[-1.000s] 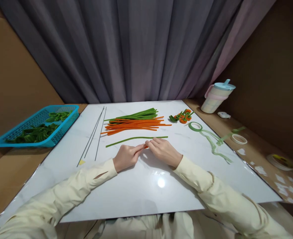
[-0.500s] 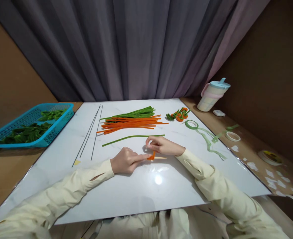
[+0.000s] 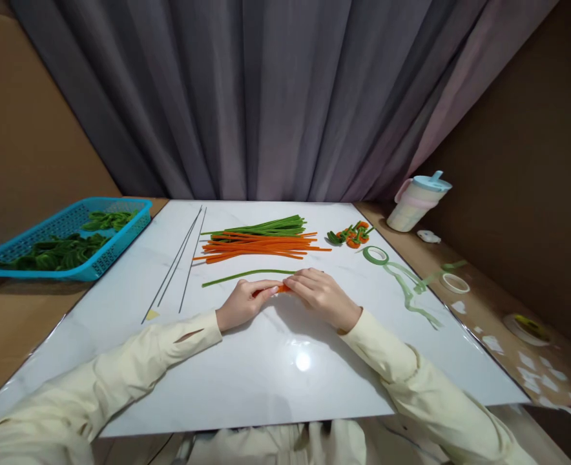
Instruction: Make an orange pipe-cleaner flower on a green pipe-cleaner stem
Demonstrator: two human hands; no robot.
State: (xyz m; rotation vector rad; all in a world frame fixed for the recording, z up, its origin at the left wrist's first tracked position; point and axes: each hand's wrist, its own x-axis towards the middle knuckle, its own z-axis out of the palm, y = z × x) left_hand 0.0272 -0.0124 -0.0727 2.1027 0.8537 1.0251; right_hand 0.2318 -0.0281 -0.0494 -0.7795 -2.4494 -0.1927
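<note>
wires (image 3: 181, 258): 3 | tape rolls (image 3: 375, 254): 3 | basket (image 3: 121, 240): 1 | cup (image 3: 418, 201): 1

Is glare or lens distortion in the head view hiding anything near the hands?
Head view: one small bright glare spot on the white board, nearer the camera than both hands, covers nothing. Wide-angle bending shows at the edges. The orange pipe cleaner between left hand and right hand is mostly hidden by fingers.
</note>
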